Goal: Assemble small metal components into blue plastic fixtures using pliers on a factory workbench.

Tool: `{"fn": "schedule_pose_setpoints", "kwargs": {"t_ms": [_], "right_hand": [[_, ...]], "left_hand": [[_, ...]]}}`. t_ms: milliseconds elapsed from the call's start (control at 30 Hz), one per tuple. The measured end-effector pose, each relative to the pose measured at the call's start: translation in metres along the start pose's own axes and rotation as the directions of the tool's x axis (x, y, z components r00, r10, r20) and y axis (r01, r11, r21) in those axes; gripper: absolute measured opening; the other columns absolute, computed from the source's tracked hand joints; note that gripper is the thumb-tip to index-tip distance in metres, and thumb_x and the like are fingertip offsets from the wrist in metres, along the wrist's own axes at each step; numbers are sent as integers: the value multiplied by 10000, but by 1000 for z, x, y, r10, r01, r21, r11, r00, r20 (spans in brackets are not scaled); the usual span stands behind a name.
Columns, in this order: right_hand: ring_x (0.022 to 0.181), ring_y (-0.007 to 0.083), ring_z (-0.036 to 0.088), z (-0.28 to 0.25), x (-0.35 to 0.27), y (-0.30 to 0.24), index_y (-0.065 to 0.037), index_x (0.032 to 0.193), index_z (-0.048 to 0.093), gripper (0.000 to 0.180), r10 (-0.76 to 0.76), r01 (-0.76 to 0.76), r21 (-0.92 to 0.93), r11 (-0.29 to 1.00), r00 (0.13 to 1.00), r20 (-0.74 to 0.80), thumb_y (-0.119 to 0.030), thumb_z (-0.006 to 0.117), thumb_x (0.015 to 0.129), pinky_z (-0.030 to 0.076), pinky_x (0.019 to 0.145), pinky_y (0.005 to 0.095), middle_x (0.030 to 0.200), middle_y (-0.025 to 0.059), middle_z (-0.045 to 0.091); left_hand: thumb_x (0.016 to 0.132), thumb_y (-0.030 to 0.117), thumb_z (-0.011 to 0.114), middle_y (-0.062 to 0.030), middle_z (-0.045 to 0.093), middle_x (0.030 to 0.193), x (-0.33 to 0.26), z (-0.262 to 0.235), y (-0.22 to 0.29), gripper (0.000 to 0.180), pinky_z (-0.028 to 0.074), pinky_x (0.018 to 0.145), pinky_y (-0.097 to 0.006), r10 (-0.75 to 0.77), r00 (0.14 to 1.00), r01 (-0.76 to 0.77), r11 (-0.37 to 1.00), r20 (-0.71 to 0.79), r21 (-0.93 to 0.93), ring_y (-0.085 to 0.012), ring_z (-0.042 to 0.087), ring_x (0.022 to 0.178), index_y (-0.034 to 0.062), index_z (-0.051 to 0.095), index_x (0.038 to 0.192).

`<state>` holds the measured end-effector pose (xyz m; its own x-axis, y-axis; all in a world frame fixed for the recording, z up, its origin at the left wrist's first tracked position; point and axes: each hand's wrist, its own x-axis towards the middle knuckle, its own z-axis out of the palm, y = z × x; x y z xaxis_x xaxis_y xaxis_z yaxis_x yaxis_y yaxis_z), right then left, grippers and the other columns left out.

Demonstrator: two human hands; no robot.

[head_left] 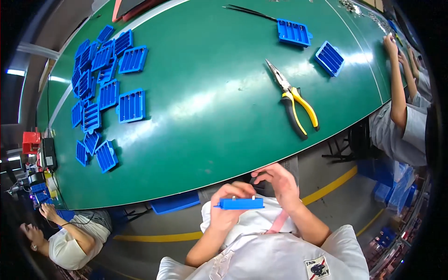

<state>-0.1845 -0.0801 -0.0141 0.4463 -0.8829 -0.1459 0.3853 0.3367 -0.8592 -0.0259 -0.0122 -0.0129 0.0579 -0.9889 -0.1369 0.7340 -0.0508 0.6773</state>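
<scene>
My left hand (227, 198) grips a blue battery holder (241, 204) close to my body, just off the table's near edge. The holder is turned edge-on, with small metal pieces showing along its upper side; its inside is hidden. To its right, my right hand (280, 183) is raised with fingers partly bent and apart, and nothing shows between them. Long-nose pliers (292, 95) with yellow and black handles lie on the green table, ahead and to the right. Beyond them rest two more holders, a blue battery holder (293, 32) and a tilted blue battery holder (330, 59).
A loose pile of blue battery holders (100, 79) covers the left of the green table (196, 116). Black tweezers (250, 12) lie at the far side. Small metal parts (350, 6) are scattered far right. A co-worker (77, 238) sits left; other people's arms (396, 79) reach in from the right.
</scene>
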Motion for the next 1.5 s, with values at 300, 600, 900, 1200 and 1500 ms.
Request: {"fn": "schedule_pose_setpoints", "kwargs": {"t_ms": [300, 600, 900, 1200, 1500], "right_hand": [[1058, 206, 560, 13, 16, 18, -12, 1258, 533, 630, -34, 67, -290, 955, 992, 118, -379, 766, 803, 443, 928, 345, 1150, 94, 597], [928, 141, 585, 21, 32, 32, -31, 1027, 647, 572, -95, 99, -156, 983, 995, 31, -445, 842, 683, 466, 809, 305, 1015, 34, 633], [926, 166, 584, 22, 35, 34, -36, 988, 656, 603, -144, 152, -190, 970, 988, 52, -502, 838, 651, 455, 792, 315, 1022, 46, 632], [911, 186, 616, 32, 30, 39, -25, 994, 657, 613, -228, 202, -281, 938, 972, -62, -573, 751, 736, 478, 773, 327, 1020, 70, 648], [859, 206, 649, 22, 22, 8, -7, 1107, 636, 313, -58, 117, -303, 946, 979, 197, -210, 698, 878, 497, 771, 328, 997, 97, 680]], "left_hand": [[773, -95, 707, -114, 662, 972, 17, 5, -26, 288, 534, 789, -327, -29, 917, 35, 999, -398, 8, -209, 649, 873, -27, 622, 1039], [730, 97, 820, -130, 525, 1272, -5, -22, -13, 661, 458, 942, -342, 253, 882, -63, 899, -397, 434, -228, 524, 1175, -11, 469, 1280], [747, 524, 785, -93, 583, 1165, 14, -35, -23, 709, 479, 887, -361, 329, 914, -192, 866, -237, 461, -210, 587, 1047, -5, 566, 1166], [771, 665, 672, -96, 616, 1126, 12, -25, -31, 783, 492, 878, -341, 382, 872, -127, 779, -305, 613, -194, 597, 1008, -22, 596, 1138], [749, 686, 665, -124, 613, 1175, -17, -44, -28, 890, 508, 887, -342, 111, 933, 72, 874, -341, 481, -218, 609, 1042, -55, 542, 1226]]}}
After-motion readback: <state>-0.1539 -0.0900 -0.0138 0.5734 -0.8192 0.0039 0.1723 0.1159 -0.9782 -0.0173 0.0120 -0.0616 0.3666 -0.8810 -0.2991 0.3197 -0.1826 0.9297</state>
